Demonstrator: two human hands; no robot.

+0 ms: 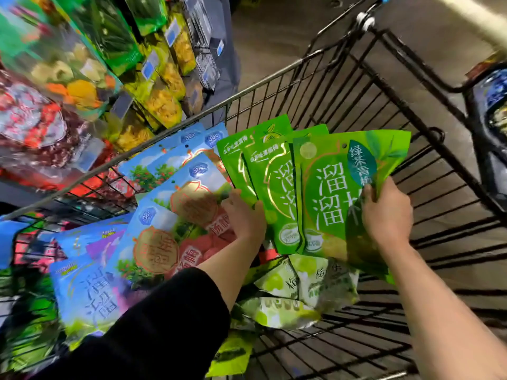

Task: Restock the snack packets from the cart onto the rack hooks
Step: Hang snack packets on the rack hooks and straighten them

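The step in hand looks like gathering stock from the cart (315, 64), with nothing yet lifted toward the rack (115, 67). Both hands are down inside the wire basket, holding a fan of bright green snack packets (323, 193) upright above the basket floor. The right hand (386, 215) grips the front packet of the fan at its right edge, thumb pressed on the printed face and fingers wrapped behind. The left hand (244, 215) is curled round the left edge of the fan, just beside a stack of blue packets (175, 204) that leans along the left side of the basket; whether it holds only green packets or catches a blue one too is hard to tell, since the edges overlap there. More pale green packets (304, 283) lie loose on the basket floor under the fan. The rack stands on the left, beyond the cart's rim, already hung with yellow and green bags, and is blurred. The next move, as I judge it, calls for squaring the fanned packets so their small punched holes near the top line up, then lifting them clear of the rim and turning left to a hook that carries the same product.
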